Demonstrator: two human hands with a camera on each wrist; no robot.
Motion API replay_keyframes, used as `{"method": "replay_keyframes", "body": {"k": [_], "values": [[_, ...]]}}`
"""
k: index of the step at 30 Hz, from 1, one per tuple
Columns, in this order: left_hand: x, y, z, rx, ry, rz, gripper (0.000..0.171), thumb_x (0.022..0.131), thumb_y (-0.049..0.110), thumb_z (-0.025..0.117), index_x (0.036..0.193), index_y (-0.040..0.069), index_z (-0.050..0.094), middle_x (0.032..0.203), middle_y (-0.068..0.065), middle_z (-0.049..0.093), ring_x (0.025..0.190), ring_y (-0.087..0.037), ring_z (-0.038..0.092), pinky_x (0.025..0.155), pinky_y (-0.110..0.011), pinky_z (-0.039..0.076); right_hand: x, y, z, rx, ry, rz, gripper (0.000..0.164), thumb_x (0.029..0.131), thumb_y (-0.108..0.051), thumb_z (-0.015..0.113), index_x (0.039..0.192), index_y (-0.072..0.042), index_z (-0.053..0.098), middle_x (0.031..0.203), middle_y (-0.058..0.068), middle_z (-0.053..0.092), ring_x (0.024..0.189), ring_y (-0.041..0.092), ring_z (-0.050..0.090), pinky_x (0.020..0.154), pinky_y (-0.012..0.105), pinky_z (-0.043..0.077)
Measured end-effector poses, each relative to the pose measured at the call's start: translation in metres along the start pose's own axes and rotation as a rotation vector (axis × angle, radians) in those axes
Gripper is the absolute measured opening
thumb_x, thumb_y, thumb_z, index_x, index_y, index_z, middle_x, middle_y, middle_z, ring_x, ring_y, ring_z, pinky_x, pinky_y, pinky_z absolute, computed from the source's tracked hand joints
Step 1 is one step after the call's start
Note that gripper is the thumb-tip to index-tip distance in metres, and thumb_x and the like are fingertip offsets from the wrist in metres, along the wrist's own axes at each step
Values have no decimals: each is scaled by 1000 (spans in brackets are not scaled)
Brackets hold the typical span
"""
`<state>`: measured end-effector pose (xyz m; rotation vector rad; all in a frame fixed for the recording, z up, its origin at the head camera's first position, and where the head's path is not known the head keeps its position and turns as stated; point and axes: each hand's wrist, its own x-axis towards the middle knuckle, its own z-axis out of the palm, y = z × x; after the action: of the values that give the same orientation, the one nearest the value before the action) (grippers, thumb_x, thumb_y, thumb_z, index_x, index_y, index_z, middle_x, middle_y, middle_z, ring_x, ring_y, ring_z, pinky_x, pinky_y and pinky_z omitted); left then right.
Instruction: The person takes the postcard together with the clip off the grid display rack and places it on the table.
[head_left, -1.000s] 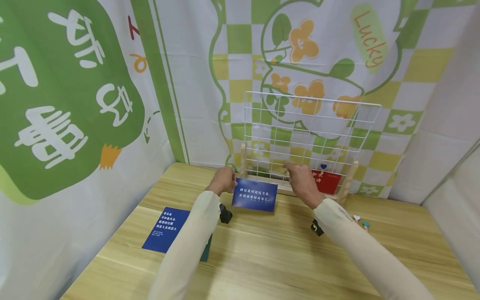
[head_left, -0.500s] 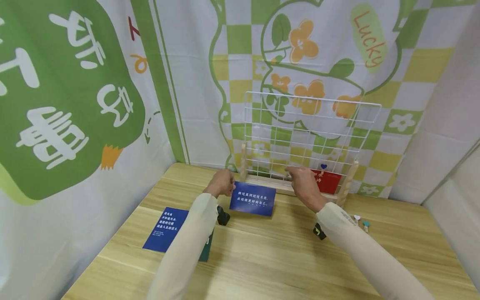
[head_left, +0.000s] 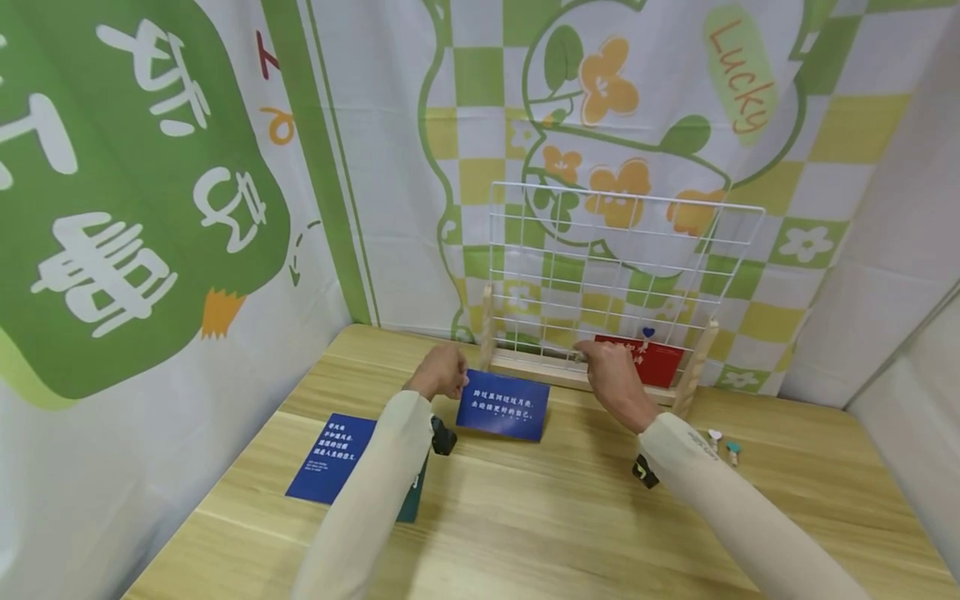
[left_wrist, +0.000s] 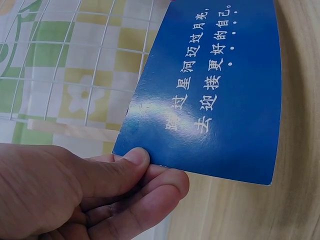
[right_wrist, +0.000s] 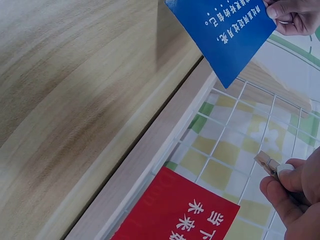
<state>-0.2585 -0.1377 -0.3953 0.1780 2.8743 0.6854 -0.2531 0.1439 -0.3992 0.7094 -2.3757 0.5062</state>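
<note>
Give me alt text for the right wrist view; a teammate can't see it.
The right hand pinches a small wooden clothespin in front of a white wire grid, with a red card at the bottom. Up top, the left hand pinches a blue card; wooden tabletop fills the picture's left.

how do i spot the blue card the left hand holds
Find the white wire grid on the table. In front of its left end is the tilted blue card, pinched by the left hand, while the other blue card lies flat.
</note>
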Motion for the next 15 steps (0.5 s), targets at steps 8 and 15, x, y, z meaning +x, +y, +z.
{"method": "replay_keyframes", "body": {"k": [8, 15], "values": [[-2, -4, 2, 1, -16, 4, 17, 84, 5, 64, 68, 3, 59, 63, -7, 66, 51, -7, 55, 48, -16, 46, -4, 3, -5, 0, -60, 62, 27, 83, 12, 52, 97, -2, 70, 77, 12, 71, 67, 22, 68, 64, 39, 55], [-4, -6, 3, -59, -50, -9, 14, 84, 2, 63, 70, 1, 59, 59, -6, 63, 52, -10, 58, 50, -20, 50, -9, 7, -6, 17, -82, 90, 27, 84, 12, 51, 99, -1, 69, 87, 16, 71, 71, 25, 68, 65, 39, 55]]}}
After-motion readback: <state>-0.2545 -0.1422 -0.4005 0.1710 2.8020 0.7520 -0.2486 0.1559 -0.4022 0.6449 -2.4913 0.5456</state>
